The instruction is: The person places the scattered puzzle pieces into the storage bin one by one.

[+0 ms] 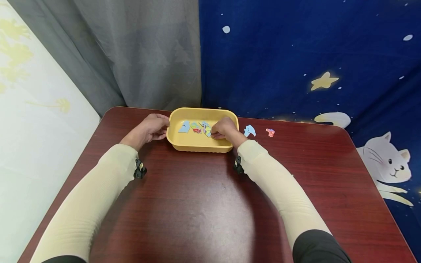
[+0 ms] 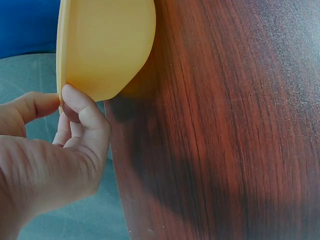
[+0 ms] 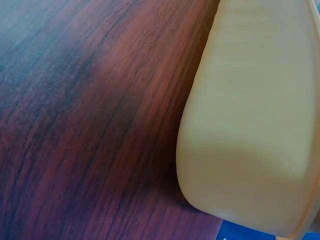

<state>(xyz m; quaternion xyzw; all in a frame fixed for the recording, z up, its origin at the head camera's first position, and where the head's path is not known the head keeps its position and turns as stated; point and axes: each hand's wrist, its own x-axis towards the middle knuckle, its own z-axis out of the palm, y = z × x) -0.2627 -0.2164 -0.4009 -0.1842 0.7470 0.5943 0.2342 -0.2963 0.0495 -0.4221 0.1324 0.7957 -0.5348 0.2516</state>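
Note:
A shallow yellow plastic bin [image 1: 200, 149] stands at the far side of the table. My left hand [image 1: 154, 127] pinches its left rim between thumb and fingers, and the left wrist view shows this grip on the yellow edge [image 2: 64, 45]. My right hand [image 1: 225, 128] reaches over the near right side into the bin, fingers bent down beside a cluster of colourful flat pieces [image 1: 206, 128]. I cannot tell whether its fingertips hold one. Also inside lie a light blue piece [image 1: 184, 126] and a red and green one [image 1: 196, 128]. The right wrist view shows only the bin's outer wall [image 3: 245, 110] and table.
Right of the bin, a light blue flat piece [image 1: 250, 130] and a small pink-red piece [image 1: 270, 132] lie on the dark red wooden table [image 1: 197, 204]. Behind the table hang a grey curtain [image 1: 148, 54] and a blue patterned one [image 1: 276, 54].

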